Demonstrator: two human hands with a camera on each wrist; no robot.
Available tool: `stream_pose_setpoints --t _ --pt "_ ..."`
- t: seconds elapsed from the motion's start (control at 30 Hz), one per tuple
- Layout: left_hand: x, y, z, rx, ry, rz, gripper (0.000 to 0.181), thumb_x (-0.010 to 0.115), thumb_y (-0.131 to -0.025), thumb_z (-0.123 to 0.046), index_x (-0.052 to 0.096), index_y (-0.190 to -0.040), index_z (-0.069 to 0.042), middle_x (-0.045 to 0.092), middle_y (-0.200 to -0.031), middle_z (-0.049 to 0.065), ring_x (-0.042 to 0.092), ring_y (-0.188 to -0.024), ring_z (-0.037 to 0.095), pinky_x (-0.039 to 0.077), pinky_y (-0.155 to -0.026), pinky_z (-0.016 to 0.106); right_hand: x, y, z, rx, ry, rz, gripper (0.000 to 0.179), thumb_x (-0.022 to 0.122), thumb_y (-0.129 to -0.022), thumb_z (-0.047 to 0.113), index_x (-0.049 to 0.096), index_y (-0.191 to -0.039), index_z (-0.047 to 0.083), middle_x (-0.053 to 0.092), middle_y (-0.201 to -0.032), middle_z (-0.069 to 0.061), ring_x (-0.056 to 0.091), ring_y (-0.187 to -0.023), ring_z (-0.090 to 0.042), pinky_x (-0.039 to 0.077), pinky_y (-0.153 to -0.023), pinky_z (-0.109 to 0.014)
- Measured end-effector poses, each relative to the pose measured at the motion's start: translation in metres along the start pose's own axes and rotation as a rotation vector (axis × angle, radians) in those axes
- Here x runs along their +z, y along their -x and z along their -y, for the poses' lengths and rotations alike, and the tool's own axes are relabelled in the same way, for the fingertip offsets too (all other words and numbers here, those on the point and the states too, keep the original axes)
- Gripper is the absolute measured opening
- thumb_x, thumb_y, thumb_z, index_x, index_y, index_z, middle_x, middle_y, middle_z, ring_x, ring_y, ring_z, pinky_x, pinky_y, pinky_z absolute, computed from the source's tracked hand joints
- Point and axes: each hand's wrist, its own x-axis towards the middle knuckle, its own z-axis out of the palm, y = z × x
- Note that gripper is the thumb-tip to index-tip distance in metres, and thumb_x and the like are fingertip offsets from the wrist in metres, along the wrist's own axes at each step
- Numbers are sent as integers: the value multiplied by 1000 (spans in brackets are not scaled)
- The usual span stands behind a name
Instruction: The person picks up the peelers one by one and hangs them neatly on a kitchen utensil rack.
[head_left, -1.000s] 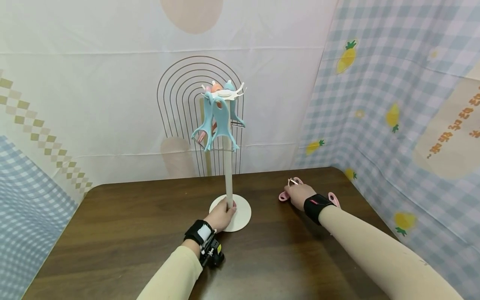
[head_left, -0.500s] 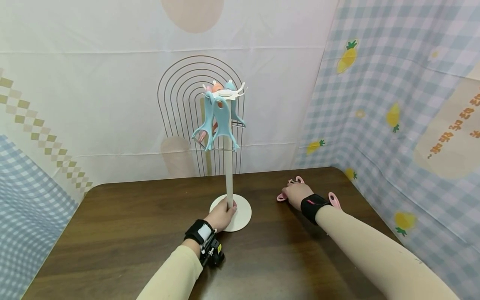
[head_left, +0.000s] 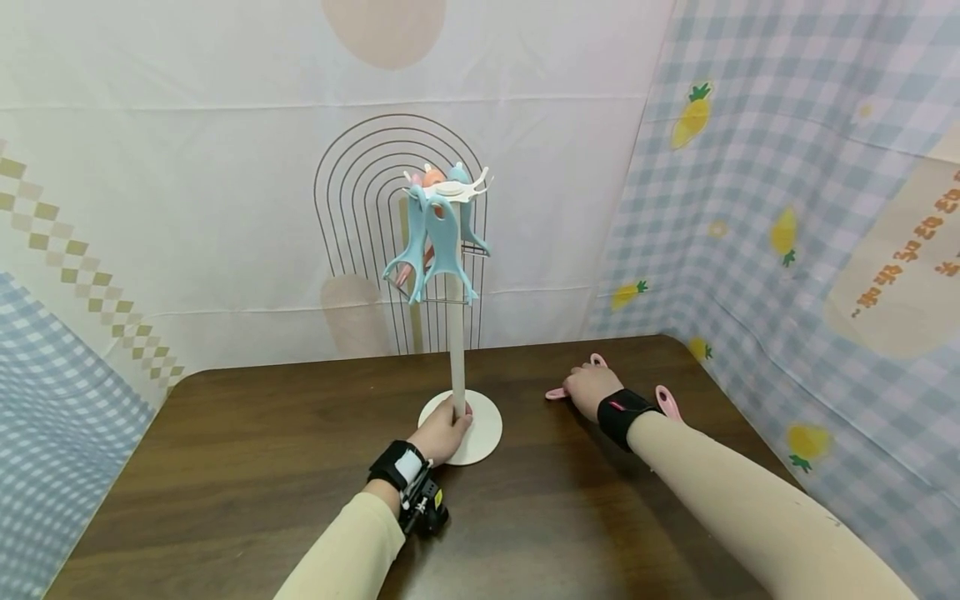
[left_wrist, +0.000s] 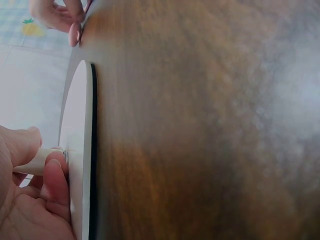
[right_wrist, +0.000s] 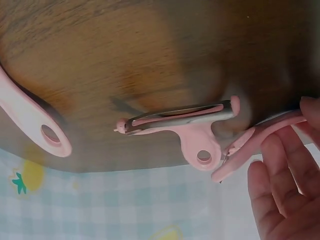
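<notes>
My left hand [head_left: 438, 432] grips the bottom of the white pole [head_left: 456, 350], just above its round base [head_left: 486, 427]. In the right wrist view my right hand [right_wrist: 287, 180] pinches a pink peeler [right_wrist: 260, 141] between thumb and fingers. A second pink peeler [right_wrist: 200, 131], its metal blade showing, lies on the table right beside the held one. The handle of another pink peeler [right_wrist: 35, 115] shows at that view's left edge. Up on the rack's white hooks [head_left: 450, 190] hang several peelers, with light blue peelers [head_left: 444, 250] in front and orange and pink ones partly hidden behind.
The dark wooden table [head_left: 262, 467] ends at a white patterned cloth [head_left: 210, 233] behind and a blue checked cloth [head_left: 735, 217] on the right. My right forearm [head_left: 720, 467] reaches over the table's right side.
My right hand has shifted slightly left, and the pink handle left of it has slid left too. The peeler blade seen earlier past the fingers is now hidden. The left hand stays put.
</notes>
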Motion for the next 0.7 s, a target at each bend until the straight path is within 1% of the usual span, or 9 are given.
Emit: stream_pose_setpoints --t 0.1,0.2,0.33,0.4,0.5,0.6,0.7 --pt "0 0 0 -1 3 -1 4 48 -101 -5 50 -100 -1 51 -85 8 50 -79 21 42 -74 37 0 0 1 -15 39 -17 16 63 -88 0 74 -83 12 61 -77 -5 55 -72 -26 41 -69 -37" --pt "1 0 1 1 3 -3 4 48 -101 -5 50 -100 -1 51 -85 8 50 -79 22 42 -74 37 -2 1 2 -23 61 -22 14 65 -88 2 73 -83 11 61 -76 -5 56 -70 -25 41 -68 -36" --pt "3 -1 3 3 -4 -6 5 48 -101 -6 50 -100 -2 52 -85 8 50 -79 21 42 -75 37 -4 3 3 -16 51 -8 11 66 -89 3 72 -85 12 61 -78 -4 58 -71 -24 46 -66 -37" --pt "3 -1 5 4 -6 -8 5 48 -101 -6 50 -100 -2 52 -85 8 51 -79 21 42 -74 37 -5 3 3 -8 30 -9 10 66 -89 4 71 -86 12 61 -78 -3 57 -70 -22 43 -66 -37" --pt "3 -2 6 8 -6 -9 4 48 -101 -6 50 -100 -2 52 -85 8 50 -79 21 42 -74 37 -7 2 1 5 -16 -40 10 66 -89 5 71 -87 13 60 -77 -2 55 -68 -20 39 -66 -38" --pt "3 -1 5 7 -6 -7 4 48 -100 -6 50 -100 -2 52 -85 8 50 -79 21 42 -75 38 -15 -1 -1 29 -112 -92 9 66 -91 8 72 -93 13 63 -79 -2 58 -70 -21 44 -70 -40" --pt "1 0 2 4 -5 -7 5 48 -101 -6 50 -100 -1 52 -85 8 50 -80 21 43 -75 38 -32 -5 -3 56 -242 -140 11 65 -94 14 73 -100 12 67 -85 -4 63 -76 -24 50 -71 -43"
